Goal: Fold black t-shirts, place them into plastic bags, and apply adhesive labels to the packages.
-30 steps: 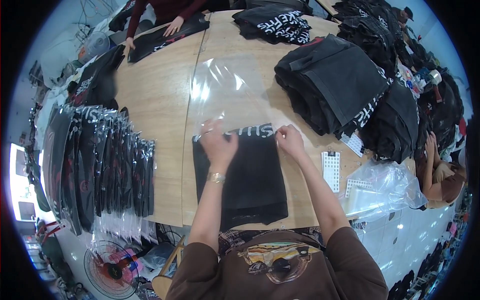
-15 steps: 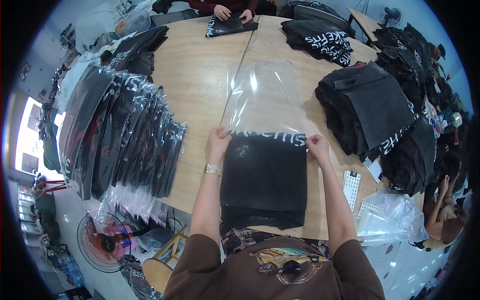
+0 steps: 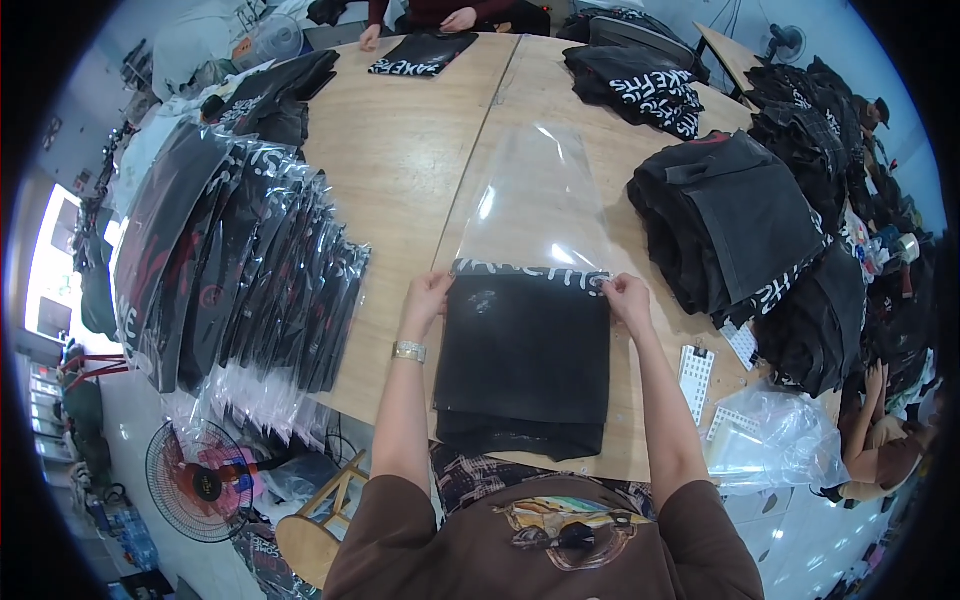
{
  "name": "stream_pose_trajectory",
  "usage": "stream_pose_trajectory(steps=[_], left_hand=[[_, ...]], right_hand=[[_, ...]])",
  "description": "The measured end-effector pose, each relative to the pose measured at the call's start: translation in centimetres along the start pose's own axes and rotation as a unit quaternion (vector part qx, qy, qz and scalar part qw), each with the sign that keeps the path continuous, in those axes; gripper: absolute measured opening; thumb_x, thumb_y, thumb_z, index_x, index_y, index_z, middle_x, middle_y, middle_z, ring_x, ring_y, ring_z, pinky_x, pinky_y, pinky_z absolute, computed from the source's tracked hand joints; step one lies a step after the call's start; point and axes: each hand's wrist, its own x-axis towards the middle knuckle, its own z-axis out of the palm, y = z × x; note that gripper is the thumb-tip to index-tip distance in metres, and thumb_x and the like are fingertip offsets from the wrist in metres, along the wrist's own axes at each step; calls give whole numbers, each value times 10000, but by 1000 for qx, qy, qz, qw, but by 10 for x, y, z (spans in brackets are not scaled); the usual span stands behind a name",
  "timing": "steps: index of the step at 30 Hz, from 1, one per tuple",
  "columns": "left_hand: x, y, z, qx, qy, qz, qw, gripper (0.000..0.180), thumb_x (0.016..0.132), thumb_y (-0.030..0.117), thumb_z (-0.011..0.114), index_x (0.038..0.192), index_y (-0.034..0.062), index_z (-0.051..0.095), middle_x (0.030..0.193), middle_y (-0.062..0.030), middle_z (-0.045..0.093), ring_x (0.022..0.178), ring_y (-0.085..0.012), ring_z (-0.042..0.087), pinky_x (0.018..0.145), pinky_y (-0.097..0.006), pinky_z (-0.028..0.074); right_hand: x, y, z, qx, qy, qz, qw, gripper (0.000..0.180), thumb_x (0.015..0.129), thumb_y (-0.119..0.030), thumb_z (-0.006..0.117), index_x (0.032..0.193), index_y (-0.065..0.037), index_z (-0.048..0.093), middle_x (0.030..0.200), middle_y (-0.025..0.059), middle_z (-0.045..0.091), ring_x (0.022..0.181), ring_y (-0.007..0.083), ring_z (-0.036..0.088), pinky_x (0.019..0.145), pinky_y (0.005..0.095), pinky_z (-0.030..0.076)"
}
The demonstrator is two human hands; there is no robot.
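Observation:
A folded black garment with white lettering along its far edge lies flat in front of me. Beyond it a clear plastic bag stretches away over the table, its near end meeting the lettered edge. My left hand pinches the bag at the garment's far left corner. At the far right corner my right hand does the same with closed fingertips. Whether the fingers also grip the cloth is too small to tell.
Bagged black garments stand in a row at the left. Folded black garments are piled at the right, near white perforated strips and crumpled plastic. Across the wooden table, a person handles another black garment. A fan stands lower left.
The bag's far end has narrowed and lifted into a tapered shape. My hands stay at the garment's corners. The person across has moved their garment leftward, and one of their hands is off it.

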Motion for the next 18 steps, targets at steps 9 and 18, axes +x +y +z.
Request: stream_pose_trajectory(steps=[9, 18], left_hand=[[-11, 9, 11, 65, 77, 5, 995, 157, 834, 121, 608, 931, -2, 616, 686, -23, 606, 515, -69, 548, 374, -196, 387], [-22, 1, -8, 84, 22, -1, 996, 174, 828, 148, 621, 946, 21, 615, 677, -5, 610, 535, -58, 570, 361, -171, 326]], right_hand=[[-16, 10, -22, 102, -141, 83, 981, 239, 879, -141, 409, 805, 24, 565, 557, 107, 589, 379, 162, 547, 319, 279, 407], [-46, 0, -28, 58, -162, 90, 981, 234, 878, -136, 397, 831, 25, 561, 549, 108, 587, 389, 175, 553, 342, 295, 418]])
